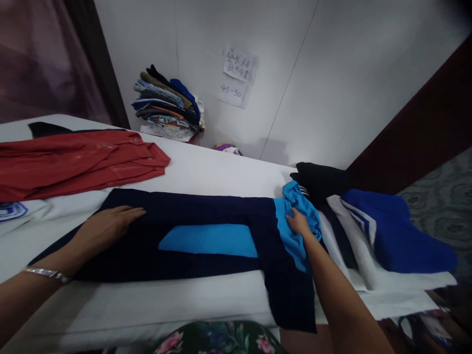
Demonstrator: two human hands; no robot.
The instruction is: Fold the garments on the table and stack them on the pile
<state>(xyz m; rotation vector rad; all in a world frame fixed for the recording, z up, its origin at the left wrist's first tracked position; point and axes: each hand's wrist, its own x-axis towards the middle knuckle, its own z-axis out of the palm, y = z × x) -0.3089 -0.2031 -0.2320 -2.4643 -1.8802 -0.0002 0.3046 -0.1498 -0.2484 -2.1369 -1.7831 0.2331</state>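
A navy and bright-blue long-sleeved jacket [206, 209] lies spread across the table in front of me. One sleeve runs down over the table's front edge on the right. My left hand [114, 221] rests palm down on the jacket's left part, its fingers stretched out. At the other end, my right hand [299, 223] has its fingers closed on the bright-blue fabric beside a bunched-up blue portion. The fingertips of that hand are partly hidden in the cloth.
Red garments [81, 162] lie on the table [221, 174] at back left. Beyond the far edge stands a stack of folded clothes [165, 105]. Black clothing [320, 179] and a royal-blue garment [398, 231] lie at right. Handwritten paper signs [238, 66] hang on the wall.
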